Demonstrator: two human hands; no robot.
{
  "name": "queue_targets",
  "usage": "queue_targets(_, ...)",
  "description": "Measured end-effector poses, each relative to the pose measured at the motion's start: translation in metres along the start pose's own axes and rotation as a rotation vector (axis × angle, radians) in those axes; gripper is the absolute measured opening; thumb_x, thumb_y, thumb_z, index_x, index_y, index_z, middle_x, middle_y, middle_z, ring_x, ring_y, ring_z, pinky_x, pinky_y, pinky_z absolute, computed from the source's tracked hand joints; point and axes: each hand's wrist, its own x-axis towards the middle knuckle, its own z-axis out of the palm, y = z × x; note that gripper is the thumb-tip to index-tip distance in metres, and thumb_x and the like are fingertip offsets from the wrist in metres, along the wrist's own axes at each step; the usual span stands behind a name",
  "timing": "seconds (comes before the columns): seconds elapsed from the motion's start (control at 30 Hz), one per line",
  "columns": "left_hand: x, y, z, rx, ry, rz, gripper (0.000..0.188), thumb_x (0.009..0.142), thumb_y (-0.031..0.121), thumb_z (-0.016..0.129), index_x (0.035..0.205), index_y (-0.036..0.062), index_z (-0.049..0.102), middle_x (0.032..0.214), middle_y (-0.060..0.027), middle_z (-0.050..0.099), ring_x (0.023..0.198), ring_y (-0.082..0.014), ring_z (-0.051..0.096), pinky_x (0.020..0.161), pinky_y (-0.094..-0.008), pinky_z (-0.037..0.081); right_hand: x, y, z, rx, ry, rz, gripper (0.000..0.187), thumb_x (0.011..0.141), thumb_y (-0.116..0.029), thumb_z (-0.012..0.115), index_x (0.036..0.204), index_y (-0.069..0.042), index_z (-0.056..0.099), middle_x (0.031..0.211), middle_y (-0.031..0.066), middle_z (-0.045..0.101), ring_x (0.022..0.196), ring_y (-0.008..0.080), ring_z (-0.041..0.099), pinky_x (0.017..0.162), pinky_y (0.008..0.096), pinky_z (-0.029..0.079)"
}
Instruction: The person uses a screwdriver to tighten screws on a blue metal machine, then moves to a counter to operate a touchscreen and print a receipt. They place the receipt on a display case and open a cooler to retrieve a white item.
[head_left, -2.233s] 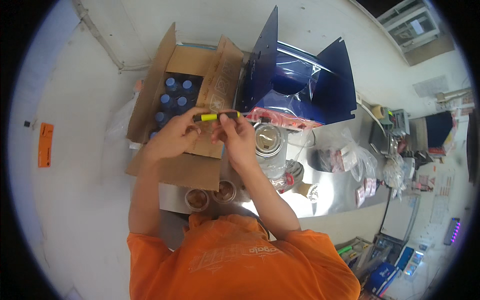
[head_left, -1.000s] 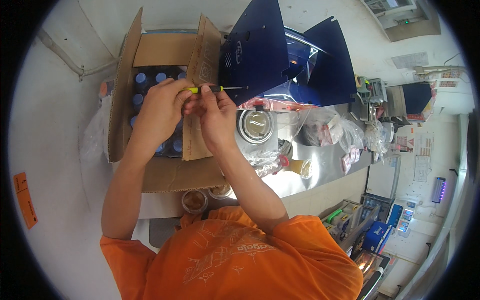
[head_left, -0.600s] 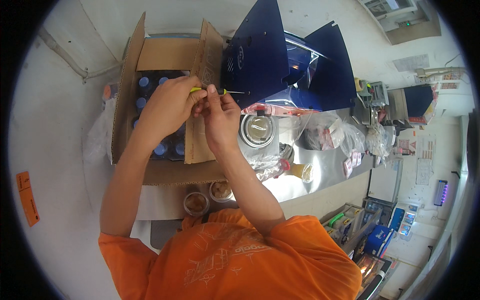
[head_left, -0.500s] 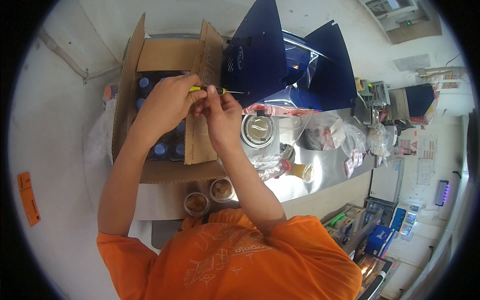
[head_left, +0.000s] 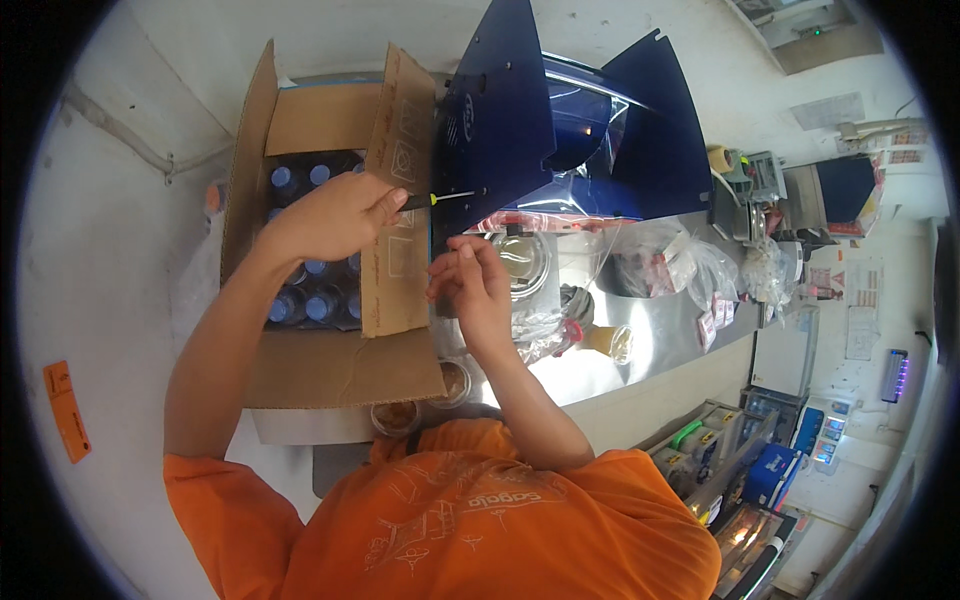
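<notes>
A screwdriver (head_left: 416,202) with a black and yellow-green handle is gripped in my left hand (head_left: 335,215). Its thin metal shaft points right, with the tip at a small screw near the lower edge of a dark blue metal panel (head_left: 500,125). Just below the panel's corner, my right hand (head_left: 475,290) is raised with loosely curled fingers apart, holding nothing that I can see. Under my left forearm stands an open cardboard box (head_left: 390,190) of blue-capped bottles (head_left: 322,305); my left hand hides some of them.
A round metal-rimmed container (head_left: 520,260) sits below the blue machine. Two clear cups (head_left: 396,416) with brown contents are near my body. Plastic bags (head_left: 655,262), a yellowish cup (head_left: 608,343) and small packets (head_left: 706,328) lie along the metal counter (head_left: 640,350).
My right hand has let go of the screwdriver and moved down and right. The left hand now holds it alone, the tip against the panel.
</notes>
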Motion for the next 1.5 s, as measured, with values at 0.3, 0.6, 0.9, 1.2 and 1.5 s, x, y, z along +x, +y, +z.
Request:
queue_targets(0.3, 0.002, 0.018, 0.000, 0.626, 0.498, 0.449, 0.026, 0.089, 0.034, 0.063, 0.089, 0.0074, 0.060, 0.072, -0.0067, 0.064, 0.072, -0.0269, 0.063, 0.062, -0.0352, 0.048, -0.031, -0.005, -0.036, -0.112, 0.080, -0.051, 0.025, 0.103, -0.023, 0.043, 0.115, -0.002, 0.048, 0.085, 0.0127, 0.060, 0.066, 0.0177, 0.059, 0.062, 0.0310, 0.049)
queue_targets(0.6, 0.020, 0.007, 0.005, 0.428, 0.235, -0.060, 0.030, 0.090, 0.030, 0.063, 0.077, 0.0033, 0.064, 0.067, -0.0085, 0.064, 0.065, -0.0283, 0.064, 0.062, -0.0410, 0.049, -0.052, -0.005, -0.077, -0.073, 0.239, -0.069, 0.024, 0.103, -0.021, 0.042, 0.112, 0.000, 0.047, 0.084, 0.0114, 0.059, 0.064, 0.0156, 0.058, 0.061, 0.0278, 0.048)
queue_targets(0.9, 0.009, 0.019, -0.009, 0.086, 0.277, 0.246, 0.023, 0.083, 0.021, 0.071, 0.090, 0.0016, 0.060, 0.082, -0.0169, 0.064, 0.080, -0.0341, 0.063, 0.071, -0.0391, 0.046, -0.045, -0.012, -0.084, -0.327, 0.342, -0.345, 0.021, 0.096, -0.015, 0.052, 0.109, 0.002, 0.050, 0.085, 0.0112, 0.062, 0.070, 0.0176, 0.059, 0.066, 0.0303, 0.048)
queue_targets(1.2, 0.010, 0.015, 0.011, 0.667, 0.437, 0.270, 0.032, 0.095, 0.034, 0.054, 0.078, 0.0086, 0.064, 0.069, -0.0088, 0.065, 0.062, -0.0290, 0.063, 0.058, -0.0388, 0.050, 0.058, -0.083, -0.044, -1.038, 0.032, -1.055, 0.038, 0.088, -0.030, 0.063, 0.109, 0.001, 0.055, 0.088, 0.0105, 0.060, 0.085, 0.0221, 0.059, 0.077, 0.0344, 0.046)
queue_targets(1.5, 0.027, 0.010, -0.009, 0.154, -0.123, -0.162, 0.062, 0.101, 0.050, 0.036, 0.073, 0.0012, 0.063, 0.061, -0.0139, 0.062, 0.059, -0.0306, 0.062, 0.061, -0.0368, 0.049, 0.065, -0.119, -0.042, -0.882, -0.153, -0.770, 0.051, 0.090, -0.048, 0.060, 0.108, 0.000, 0.056, 0.082, 0.0113, 0.062, 0.070, 0.0245, 0.063, 0.063, 0.0331, 0.051)
